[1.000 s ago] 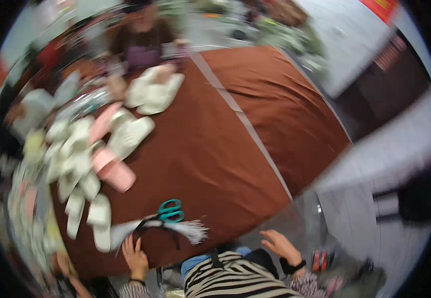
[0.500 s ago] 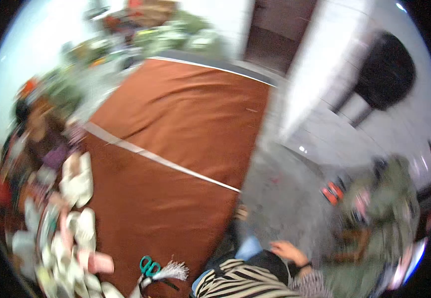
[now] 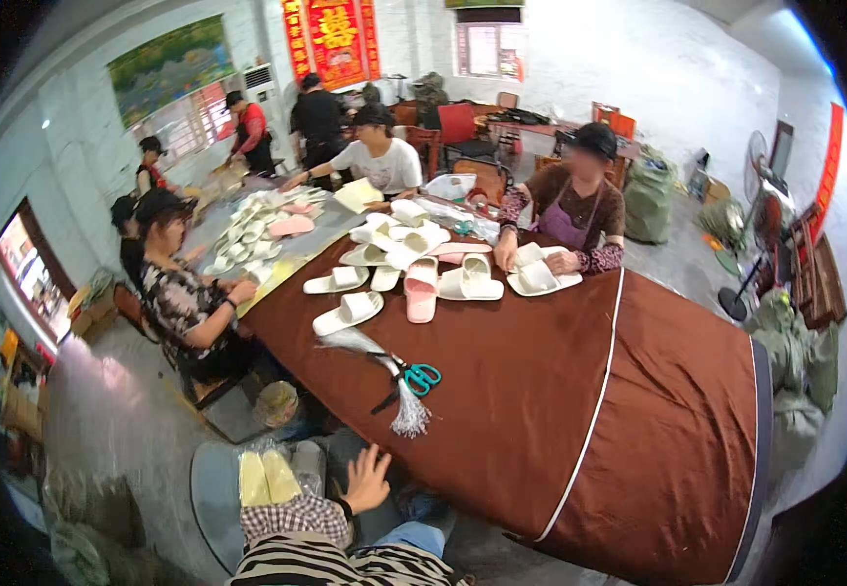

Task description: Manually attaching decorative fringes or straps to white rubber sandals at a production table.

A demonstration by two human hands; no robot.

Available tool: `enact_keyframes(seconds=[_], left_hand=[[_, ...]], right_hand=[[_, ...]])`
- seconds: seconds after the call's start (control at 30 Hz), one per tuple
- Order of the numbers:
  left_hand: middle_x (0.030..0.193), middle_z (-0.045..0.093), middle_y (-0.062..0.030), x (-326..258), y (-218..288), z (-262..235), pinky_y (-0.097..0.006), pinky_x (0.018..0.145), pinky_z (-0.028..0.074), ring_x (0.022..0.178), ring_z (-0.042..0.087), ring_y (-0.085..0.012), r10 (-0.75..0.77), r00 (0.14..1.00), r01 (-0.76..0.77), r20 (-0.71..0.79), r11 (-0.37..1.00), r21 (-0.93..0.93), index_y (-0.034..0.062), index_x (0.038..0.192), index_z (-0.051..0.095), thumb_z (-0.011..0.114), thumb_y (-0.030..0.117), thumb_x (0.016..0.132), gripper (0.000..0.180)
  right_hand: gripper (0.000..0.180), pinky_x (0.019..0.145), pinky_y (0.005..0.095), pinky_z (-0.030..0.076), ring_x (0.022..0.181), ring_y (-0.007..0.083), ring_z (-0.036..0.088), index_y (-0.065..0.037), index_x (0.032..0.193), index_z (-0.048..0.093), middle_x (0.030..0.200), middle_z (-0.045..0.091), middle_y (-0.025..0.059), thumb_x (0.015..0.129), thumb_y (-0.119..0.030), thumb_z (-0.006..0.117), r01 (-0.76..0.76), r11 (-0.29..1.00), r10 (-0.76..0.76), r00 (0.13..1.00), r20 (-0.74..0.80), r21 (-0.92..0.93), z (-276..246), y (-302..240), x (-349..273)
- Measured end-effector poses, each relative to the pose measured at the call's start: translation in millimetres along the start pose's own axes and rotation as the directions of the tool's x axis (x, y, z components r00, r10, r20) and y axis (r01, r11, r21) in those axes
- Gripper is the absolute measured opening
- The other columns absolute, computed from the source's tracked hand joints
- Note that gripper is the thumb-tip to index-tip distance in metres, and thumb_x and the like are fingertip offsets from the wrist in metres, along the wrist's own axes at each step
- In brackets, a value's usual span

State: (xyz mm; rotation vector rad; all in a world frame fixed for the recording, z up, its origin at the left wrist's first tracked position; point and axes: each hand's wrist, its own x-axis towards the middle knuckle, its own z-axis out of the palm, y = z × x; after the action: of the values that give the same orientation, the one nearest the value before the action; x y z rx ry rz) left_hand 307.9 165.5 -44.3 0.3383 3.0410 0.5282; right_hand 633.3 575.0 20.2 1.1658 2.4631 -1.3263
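My left hand (image 3: 367, 481) reaches out past the near edge of the brown cloth-covered table (image 3: 502, 391), fingers spread and nothing in it. A checked sleeve and a dark wristband show on that arm. Beside it, pale yellow flat pieces in clear plastic (image 3: 267, 477) rest on a grey seat (image 3: 211, 498). My right hand is out of view. Near the table's edge lie teal-handled scissors (image 3: 422, 379) against a bundle of white strands (image 3: 410, 414). Farther back is a pile of white slippers (image 3: 350, 311), with a pink slipper (image 3: 422, 288) among them.
Across the table, a person in a purple apron (image 3: 568, 217) handles a white slipper (image 3: 539, 277). Several other people sit or stand around a grey table (image 3: 331, 230) with more slippers. Green sacks (image 3: 650, 200) and a standing fan (image 3: 756, 156) are at the right.
The view has swung left and up, bringing the co-workers and far room into sight. My right hand, seen earlier at the lower right, has left the view; my left hand now shows.
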Motion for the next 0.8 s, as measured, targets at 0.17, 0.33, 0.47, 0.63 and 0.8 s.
enact_keyframes(seconds=[0.17,0.33,0.47,0.63,0.8], left_hand=[[0.158,0.014,-0.0194,-80.3,25.0,12.2,-0.062,0.110,0.021,0.142,0.019,-0.0445,0.033,0.940,-0.031,0.340,0.999,-0.013,0.0149,0.145,0.042,0.059,0.026,0.087,0.061],[0.154,0.023,-0.0240,-83.5,43.2,15.6,-0.060,0.108,0.030,0.138,0.027,-0.0468,-0.102,0.801,0.172,0.590,0.983,-0.064,0.0079,0.140,0.048,0.055,0.027,0.091,0.053],[0.141,0.044,-0.0243,-58.6,98.4,25.3,-0.044,0.107,0.039,0.130,0.043,-0.0395,0.224,0.942,-0.144,0.249,0.942,-0.303,0.0024,0.128,0.057,0.054,0.016,0.091,0.040],[0.139,0.048,-0.0184,-25.4,159.6,38.1,-0.043,0.104,0.043,0.124,0.050,-0.0363,0.385,0.912,-0.298,0.143,0.860,-0.415,0.0042,0.124,0.059,0.056,0.014,0.090,0.035],[0.123,0.054,-0.0170,15.9,182.4,42.8,-0.045,0.091,0.049,0.111,0.057,-0.0363,0.437,0.838,-0.297,0.326,0.867,-0.400,0.0052,0.125,0.057,0.054,0.018,0.095,0.033]], right_hand=[[0.039,0.097,0.0410,0.046,0.115,0.0329,0.060,-0.001,0.124,0.061,0.122,0.064,0.0198,0.094,-0.025,0.056,0.099,0.994,-0.097,0.993,0.065,-0.039,-38.7,11.8,9.7],[0.039,0.098,0.0407,0.045,0.117,0.0331,0.059,-0.001,0.124,0.061,0.122,0.064,0.0199,0.095,-0.026,0.057,0.094,0.994,-0.087,0.988,0.131,-0.054,-50.9,34.0,3.0],[0.039,0.099,0.0405,0.044,0.118,0.0333,0.058,-0.002,0.125,0.061,0.123,0.064,0.0199,0.095,-0.028,0.058,0.072,0.995,-0.056,0.980,0.188,-0.075,-65.6,47.1,-4.5],[0.040,0.100,0.0431,0.043,0.122,0.0372,0.055,-0.002,0.125,0.061,0.126,0.061,0.0215,0.096,-0.030,0.056,0.071,0.987,-0.036,0.972,0.233,-0.142,-91.9,30.5,29.8],[0.040,0.101,0.0404,0.042,0.122,0.0349,0.055,-0.002,0.128,0.060,0.127,0.062,0.0200,0.096,-0.027,0.058,0.073,0.975,-0.049,0.992,0.120,-0.209,-110.6,-16.1,71.5]])
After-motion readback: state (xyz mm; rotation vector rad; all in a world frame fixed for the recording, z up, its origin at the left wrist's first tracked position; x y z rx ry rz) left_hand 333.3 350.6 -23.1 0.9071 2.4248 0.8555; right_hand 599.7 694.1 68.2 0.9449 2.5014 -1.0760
